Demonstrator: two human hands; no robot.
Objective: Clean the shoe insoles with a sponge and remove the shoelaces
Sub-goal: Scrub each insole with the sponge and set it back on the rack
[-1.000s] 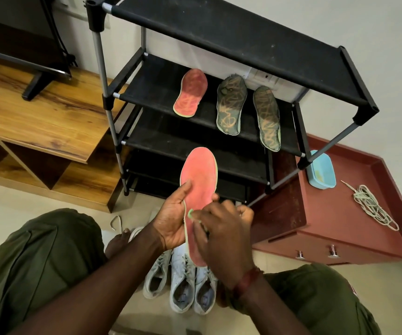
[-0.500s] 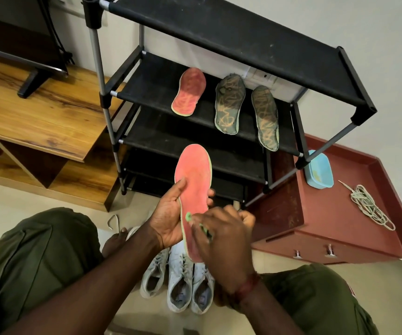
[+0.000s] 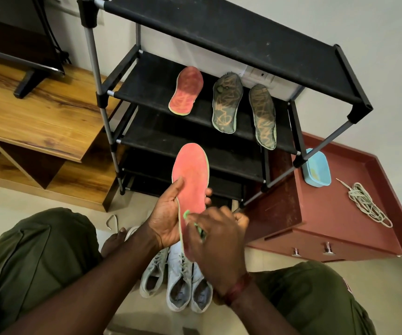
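The blurred right hand (image 3: 217, 240) hides most of an apparent sponge (image 3: 186, 214).

The shoe rack (image 3: 219, 27) stood against the wall, with a wooden TV unit (image 3: 38, 117) on its left and a low drawer cabinet (image 3: 328, 213) on its right. Three insoles (image 3: 226, 102) lay side by side on the rack's second shelf. On the cabinet sat a small tub (image 3: 316, 169), just beside the rack's leg, with a bundle of shoelaces (image 3: 367, 204) further right. Sneakers (image 3: 178, 286) sat on the floor in front of the rack, between the person's knees. Above them was the fourth insole (image 3: 191, 180), left hand (image 3: 166, 218) gripping its left edge, right hand (image 3: 217, 238) holding the sponge (image 3: 186, 213) against its lower part.
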